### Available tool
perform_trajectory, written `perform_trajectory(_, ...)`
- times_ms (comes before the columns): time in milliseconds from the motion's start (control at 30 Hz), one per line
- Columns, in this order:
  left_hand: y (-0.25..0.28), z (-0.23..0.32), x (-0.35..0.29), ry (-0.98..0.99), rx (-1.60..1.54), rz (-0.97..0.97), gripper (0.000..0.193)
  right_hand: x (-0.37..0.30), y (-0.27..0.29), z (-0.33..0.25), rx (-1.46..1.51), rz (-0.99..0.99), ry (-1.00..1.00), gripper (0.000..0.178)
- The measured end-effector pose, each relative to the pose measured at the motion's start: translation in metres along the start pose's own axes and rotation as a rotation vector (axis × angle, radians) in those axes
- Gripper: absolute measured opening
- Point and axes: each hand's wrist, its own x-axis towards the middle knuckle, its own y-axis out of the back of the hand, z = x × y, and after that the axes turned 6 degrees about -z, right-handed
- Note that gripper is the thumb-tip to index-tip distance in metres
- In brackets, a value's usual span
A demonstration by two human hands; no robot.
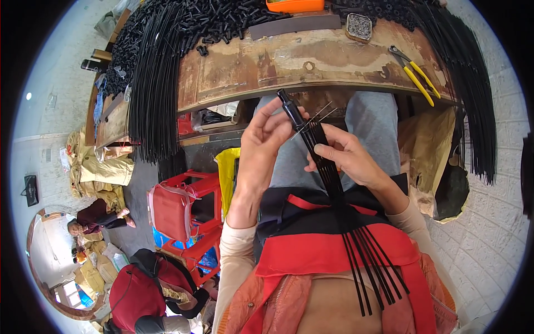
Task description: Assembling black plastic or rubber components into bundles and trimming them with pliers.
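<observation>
In front of my lap, my left hand has its fingers curled around a black plastic tube with a narrower, stepped top end. My right hand is closed on a bundle of thin black rods, thumb on top and fingers partly hidden behind. The rods run down across my red-and-black apron and fan apart at their lower ends. At their upper ends, several thin bare wire tips stick out crosswise next to the tube. Whether those tips sit inside the tube, I cannot tell.
A worn wooden bench carries a heap of black plastic pieces, yellow-handled pliers, a small tin and an orange box. Long black rods hang off both ends. Red stools and a person in red are left.
</observation>
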Motion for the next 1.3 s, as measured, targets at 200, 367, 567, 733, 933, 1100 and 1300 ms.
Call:
perform_trajectory(200,-0.010,-0.002,-0.012,-0.166,0.338,0.026,0.070,0.003,-0.001,0.005,-0.035,-0.001,0.051,0.026)
perform_trajectory(367,-0.007,-0.004,-0.010,-0.159,0.348,0.068,0.070,0.000,-0.002,0.003,0.001,0.010,0.041,0.028)
perform_trajectory(567,0.013,-0.005,0.003,-0.105,0.175,-0.051,0.073,0.001,0.003,0.004,-0.001,-0.043,0.031,0.029)
perform_trajectory(733,0.026,-0.020,0.021,0.047,-0.228,-0.297,0.071,0.006,0.011,0.010,0.159,-0.166,0.012,0.028)
perform_trajectory(933,0.015,-0.021,0.014,0.016,0.249,-0.081,0.034,0.008,0.008,0.006,0.146,0.002,0.065,0.027)
perform_trajectory(1100,0.013,-0.014,0.015,-0.233,0.312,-0.132,0.029,0.015,0.004,0.007,0.021,0.021,0.254,0.031)
perform_trajectory(1300,0.004,-0.009,0.006,-0.141,0.154,-0.093,0.034,0.015,-0.002,0.003,-0.052,0.074,0.307,0.029)
